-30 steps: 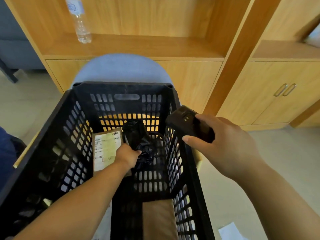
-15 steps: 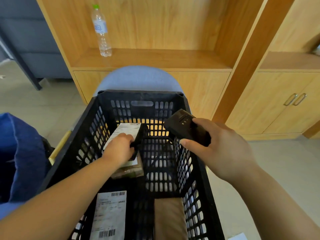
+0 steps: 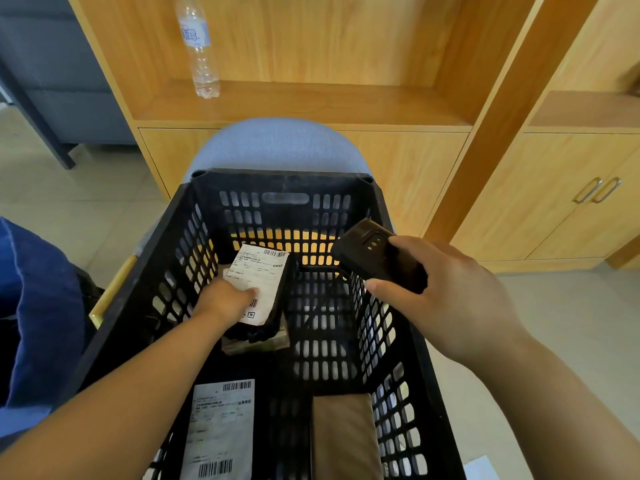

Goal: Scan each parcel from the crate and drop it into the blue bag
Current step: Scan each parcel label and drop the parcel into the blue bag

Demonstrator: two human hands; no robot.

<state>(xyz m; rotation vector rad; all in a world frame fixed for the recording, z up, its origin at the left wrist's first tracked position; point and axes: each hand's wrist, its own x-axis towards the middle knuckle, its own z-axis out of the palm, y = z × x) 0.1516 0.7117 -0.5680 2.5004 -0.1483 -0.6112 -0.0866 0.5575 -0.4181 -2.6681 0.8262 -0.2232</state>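
Note:
A black slatted crate (image 3: 284, 183) stands in front of me. Inside it, my left hand (image 3: 223, 301) grips a black parcel with a white shipping label (image 3: 260, 275), label side up, lifted a little above a brown parcel (image 3: 258, 345). My right hand (image 3: 446, 299) holds a black handheld scanner (image 3: 375, 258) over the crate's right wall, its head aimed towards the label. A parcel with a white label (image 3: 221, 427) and a brown cardboard parcel (image 3: 343, 438) lie at the crate's near end. The blue bag (image 3: 34, 306) is at the left edge.
The crate rests on a grey-blue chair (image 3: 280, 145). Behind it is a wooden cabinet with a shelf (image 3: 311, 102) that bears a clear water bottle (image 3: 199, 46). Cabinet doors with handles (image 3: 597, 190) are at the right. Tiled floor lies on both sides.
My left hand has lifted the black parcel and turned its white label upward. The view has tilted up, bringing the bottle and the blue bag into view. The scanner hand has barely moved.

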